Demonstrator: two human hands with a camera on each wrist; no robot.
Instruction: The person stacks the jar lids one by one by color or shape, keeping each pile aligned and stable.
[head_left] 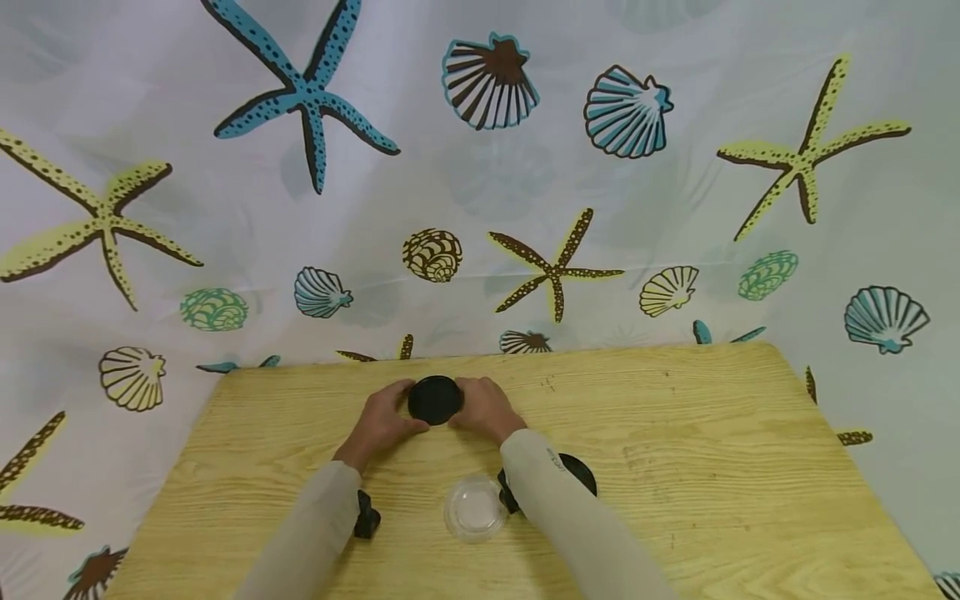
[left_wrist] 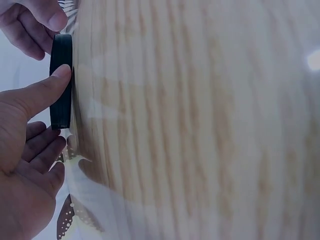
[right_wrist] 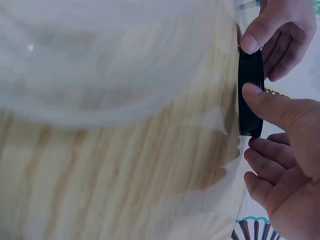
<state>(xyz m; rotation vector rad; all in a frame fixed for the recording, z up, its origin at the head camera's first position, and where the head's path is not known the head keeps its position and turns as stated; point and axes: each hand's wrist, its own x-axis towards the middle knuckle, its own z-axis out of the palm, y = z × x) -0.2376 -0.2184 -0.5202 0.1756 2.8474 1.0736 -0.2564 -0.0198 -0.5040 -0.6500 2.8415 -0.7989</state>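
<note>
A shallow black round disc [head_left: 435, 400] lies flat near the back edge of the wooden table, slightly left of the middle. My left hand [head_left: 382, 422] holds its left rim between thumb and fingers. On the opposite side, my right hand [head_left: 487, 407] grips the right rim in the same way. Seen edge-on in the left wrist view, the disc [left_wrist: 61, 90] has a low, straight side wall with a thumb pressed against it. The right wrist view shows the disc [right_wrist: 251, 95] between both hands; whether it is a lid or a dish I cannot tell.
Nearer to me, a clear plastic round container [head_left: 476, 508] sits on the table [head_left: 712, 458] between my forearms. A second black round piece [head_left: 581, 473] is partly covered by my right sleeve. A curtain [head_left: 375, 208] printed with shells and starfish hangs behind the table.
</note>
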